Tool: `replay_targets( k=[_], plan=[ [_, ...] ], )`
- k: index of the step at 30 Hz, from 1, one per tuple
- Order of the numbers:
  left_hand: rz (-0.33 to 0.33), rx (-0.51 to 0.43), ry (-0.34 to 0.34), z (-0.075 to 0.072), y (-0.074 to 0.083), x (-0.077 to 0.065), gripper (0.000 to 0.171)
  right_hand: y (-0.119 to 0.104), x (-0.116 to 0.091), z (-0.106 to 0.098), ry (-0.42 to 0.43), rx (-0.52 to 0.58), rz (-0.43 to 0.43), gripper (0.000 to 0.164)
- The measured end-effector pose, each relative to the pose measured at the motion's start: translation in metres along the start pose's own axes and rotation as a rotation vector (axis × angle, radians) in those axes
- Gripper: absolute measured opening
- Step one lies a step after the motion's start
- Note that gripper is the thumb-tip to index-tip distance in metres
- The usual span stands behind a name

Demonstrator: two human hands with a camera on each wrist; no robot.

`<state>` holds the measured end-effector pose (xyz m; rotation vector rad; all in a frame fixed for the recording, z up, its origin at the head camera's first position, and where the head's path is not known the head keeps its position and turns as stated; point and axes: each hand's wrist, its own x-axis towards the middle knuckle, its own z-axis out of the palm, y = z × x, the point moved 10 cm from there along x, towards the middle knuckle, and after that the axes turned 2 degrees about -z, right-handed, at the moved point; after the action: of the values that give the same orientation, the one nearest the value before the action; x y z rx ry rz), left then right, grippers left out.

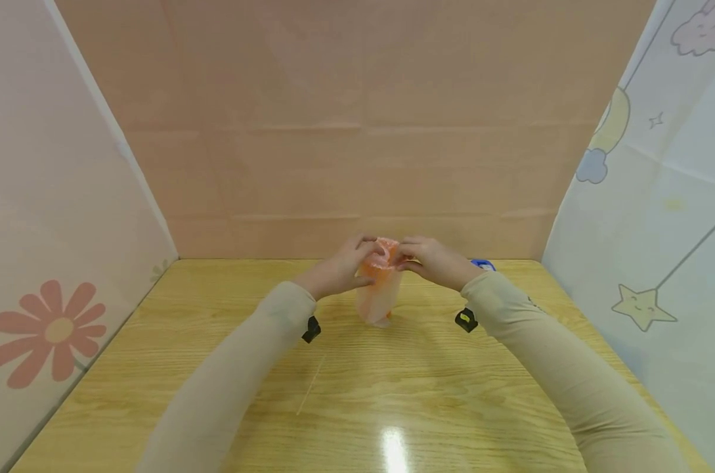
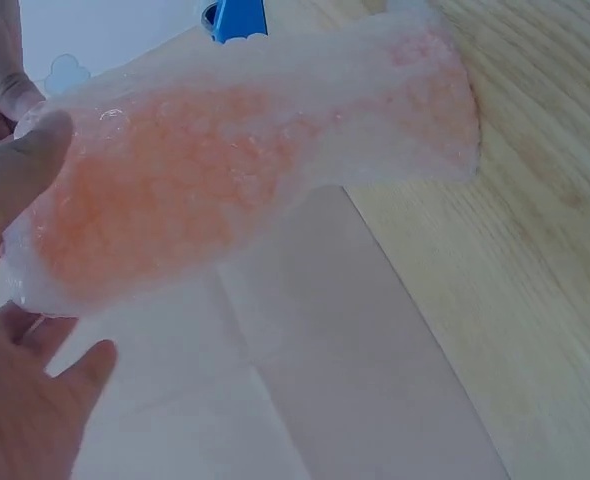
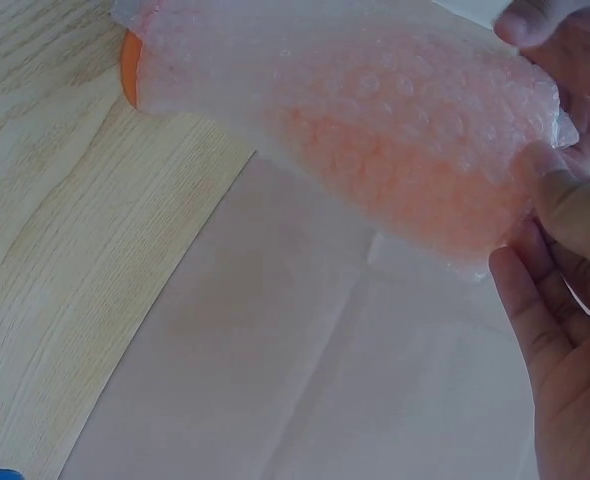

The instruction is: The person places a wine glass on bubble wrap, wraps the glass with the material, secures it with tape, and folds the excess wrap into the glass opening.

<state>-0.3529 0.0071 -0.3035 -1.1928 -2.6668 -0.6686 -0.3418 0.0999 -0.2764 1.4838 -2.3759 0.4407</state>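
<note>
A sheet of bubble wrap stands upright as a loose sleeve around an orange object. The object is wide at the top and narrows below, and its orange base edge peeks out at the lower end. At the sleeve's upper edge, my left hand grips the wrap from the left. My right hand pinches the same edge from the right, with thumb and fingertips at the rim. Plastic covers most of the orange object.
Behind my right wrist, a blue item lies near the table's back edge, partly hidden. A thin pale strip shows on the wooden table. Patterned sheets flank both sides, and a plain backdrop rises behind.
</note>
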Motion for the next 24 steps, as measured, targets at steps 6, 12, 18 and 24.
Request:
replay_targets(
  k=[6, 12, 18, 24],
  plan=[
    [0.154, 0.118, 0.178, -0.024, 0.019, -0.005, 0.040, 0.001, 0.000, 0.001, -0.001, 0.001, -0.001, 0.012],
    [0.193, 0.203, 0.140, -0.030, 0.028, -0.002, 0.029, 0.002, 0.000, 0.000, -0.019, 0.024, 0.027, 0.012],
    [0.060, 0.242, -0.078, -0.016, 0.019, 0.010, 0.031, 0.003, 0.001, 0.000, -0.002, 0.007, 0.014, 0.011],
    [0.041, 0.264, -0.190, -0.007, 0.015, 0.018, 0.018, 0.003, 0.003, 0.002, 0.000, -0.006, 0.004, 0.009]
  ],
)
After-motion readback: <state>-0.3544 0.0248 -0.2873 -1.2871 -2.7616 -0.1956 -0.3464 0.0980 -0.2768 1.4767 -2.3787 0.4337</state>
